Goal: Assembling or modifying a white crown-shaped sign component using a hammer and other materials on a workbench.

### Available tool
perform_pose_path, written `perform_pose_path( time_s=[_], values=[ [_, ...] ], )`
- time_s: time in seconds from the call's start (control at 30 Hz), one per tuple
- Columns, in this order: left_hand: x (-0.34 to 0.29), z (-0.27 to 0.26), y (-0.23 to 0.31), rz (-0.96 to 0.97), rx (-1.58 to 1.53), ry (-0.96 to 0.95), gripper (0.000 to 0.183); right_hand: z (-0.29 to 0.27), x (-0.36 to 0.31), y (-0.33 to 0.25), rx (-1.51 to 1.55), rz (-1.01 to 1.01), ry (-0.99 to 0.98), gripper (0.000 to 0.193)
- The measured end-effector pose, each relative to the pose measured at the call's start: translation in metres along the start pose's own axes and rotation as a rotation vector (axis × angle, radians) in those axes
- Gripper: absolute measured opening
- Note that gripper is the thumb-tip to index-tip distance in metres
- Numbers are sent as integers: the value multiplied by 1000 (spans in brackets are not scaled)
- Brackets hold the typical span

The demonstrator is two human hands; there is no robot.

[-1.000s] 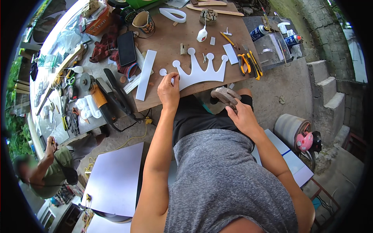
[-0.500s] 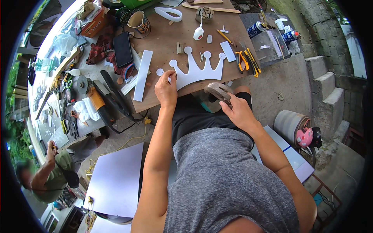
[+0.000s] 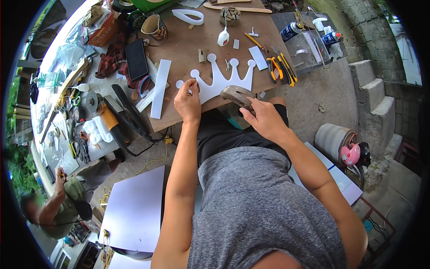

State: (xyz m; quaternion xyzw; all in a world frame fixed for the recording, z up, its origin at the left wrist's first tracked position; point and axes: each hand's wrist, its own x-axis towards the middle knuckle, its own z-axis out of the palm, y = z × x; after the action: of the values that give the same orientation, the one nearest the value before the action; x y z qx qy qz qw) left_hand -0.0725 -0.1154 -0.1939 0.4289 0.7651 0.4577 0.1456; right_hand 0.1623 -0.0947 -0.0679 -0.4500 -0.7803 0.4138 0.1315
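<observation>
A white crown-shaped cutout [image 3: 219, 84] with round-tipped points lies flat on the brown board, near its front edge. At the cutout's left end my left hand [image 3: 187, 103] is closed in a pinch; what its fingertips hold is too small to make out. A small white disc [image 3: 179, 84] lies just left of those fingers. My right hand [image 3: 268, 119] grips a rusty brown hammer [image 3: 237, 94], its head over the cutout's lower right edge and its handle hidden. A white strip [image 3: 160, 89] lies left of my left hand.
Orange-handled pliers [image 3: 274, 69], a white glue bottle [image 3: 223, 37] and a short wooden block [image 3: 202, 55] lie beyond the cutout. At left are a phone [image 3: 136, 59] and an angle grinder [image 3: 107, 117]. Concrete steps [image 3: 371, 92] rise at right. Another person [image 3: 62, 201] works at far left.
The hammer in my right hand has moved left and slightly up, over the cutout's edge. My left hand keeps its pinch at the cutout's left end. The whole view has shifted slightly.
</observation>
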Motion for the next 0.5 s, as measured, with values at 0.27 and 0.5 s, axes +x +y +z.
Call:
perform_pose_path(
  time_s=[0.27, 0.5],
  values=[
    [2, 2, 1, 30, 41, 32, 11, 7, 40, -22, -78, -90, 31, 28],
    [-2, -3, 3, 23, 172, 12, 9, 22, 70, -44, -130, -199, 40, 24]
  ],
)
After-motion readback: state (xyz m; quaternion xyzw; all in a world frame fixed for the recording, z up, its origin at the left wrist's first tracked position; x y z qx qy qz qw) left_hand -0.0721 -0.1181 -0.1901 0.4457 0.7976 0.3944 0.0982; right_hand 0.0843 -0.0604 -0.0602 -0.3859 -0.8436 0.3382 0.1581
